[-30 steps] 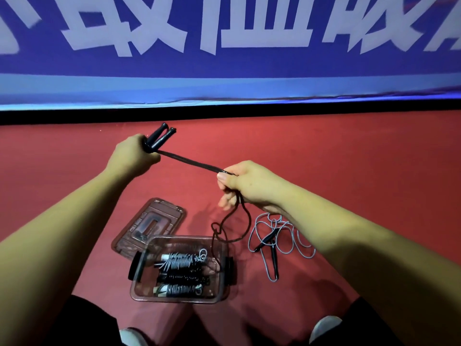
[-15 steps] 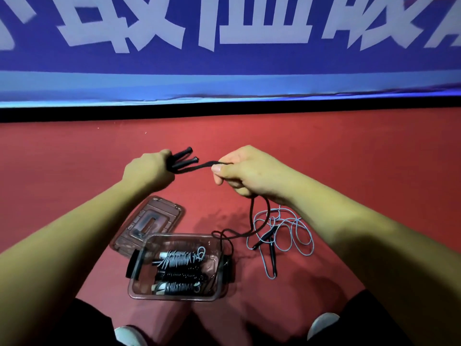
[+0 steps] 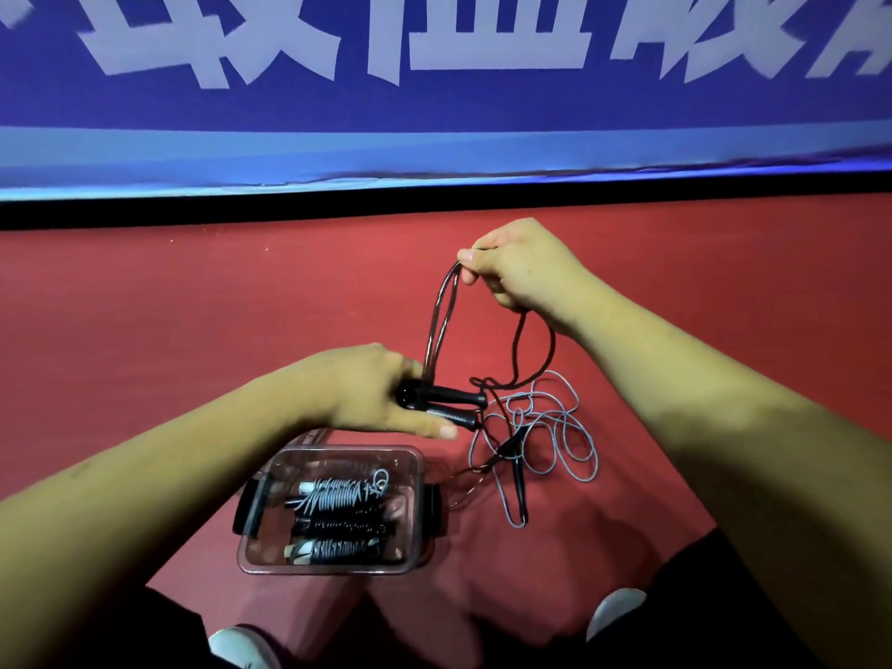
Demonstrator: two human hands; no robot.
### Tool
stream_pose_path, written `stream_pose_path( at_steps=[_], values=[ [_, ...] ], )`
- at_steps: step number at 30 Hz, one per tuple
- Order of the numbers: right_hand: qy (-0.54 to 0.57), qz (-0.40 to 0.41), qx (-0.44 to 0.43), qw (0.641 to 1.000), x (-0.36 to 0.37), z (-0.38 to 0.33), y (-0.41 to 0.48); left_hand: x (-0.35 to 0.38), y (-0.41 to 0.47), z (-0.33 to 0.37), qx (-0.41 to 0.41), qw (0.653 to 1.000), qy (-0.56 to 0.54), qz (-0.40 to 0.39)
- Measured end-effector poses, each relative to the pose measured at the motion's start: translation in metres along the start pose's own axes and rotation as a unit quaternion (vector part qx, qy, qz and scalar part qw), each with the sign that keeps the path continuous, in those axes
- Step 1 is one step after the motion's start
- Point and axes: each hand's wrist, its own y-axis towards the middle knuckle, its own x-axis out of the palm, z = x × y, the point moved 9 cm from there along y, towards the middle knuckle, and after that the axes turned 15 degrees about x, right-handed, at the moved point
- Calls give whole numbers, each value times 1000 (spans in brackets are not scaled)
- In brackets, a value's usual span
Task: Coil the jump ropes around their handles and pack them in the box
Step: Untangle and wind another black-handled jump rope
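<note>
Left hand point(image 3: 359, 391) — grip closed round the paired black handles point(image 3: 456, 397); right hand point(image 3: 528, 268) — grip pinching the black rope point(image 3: 429, 359) above.

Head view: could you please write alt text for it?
The left hand grips two black jump-rope handles while the right hand pinches their black cord above. A clear plastic box holds coiled ropes; a loose grey rope lies beside it.

Sports hall — red floor point(image 3: 145, 306), blue banner point(image 3: 482, 106) with white lettering.
</note>
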Motion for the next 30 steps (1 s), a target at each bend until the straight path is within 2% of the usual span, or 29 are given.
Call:
stream_pose_path(
  at_steps=[5,8,11,14,17,21,23,27,28,30],
  values=[
    [-66,11,19,998,-9,18,14,-13,-10,28,83,992,-89,41],
    [-116,10,10,993,-10,28,18,-25,-17,33,121,975,-151,110],
    [-174,-17,-1,985,0,35,17,-42,-27,29,113,948,-220,202],
    [-165,-96,34,981,20,47,15,-60,-36,20,111,919,-273,261],
    [-166,-156,27,973,40,49,8,-75,-44,-10,56,902,-279,325],
    [-153,-127,-34,979,47,30,7,-85,-52,-49,-22,886,-237,397],
    [-122,-128,-38,983,54,23,6,-88,-54,-59,-54,894,-185,405],
    [-15,-187,23,982,79,24,-5,-87,-55,-73,-114,915,-90,377],
    [-20,-184,38,982,83,25,-7,-85,-55,-76,-132,921,-60,362],
    [-104,-155,31,982,88,21,-13,-81,-53,-80,-168,931,15,324]
  ],
)
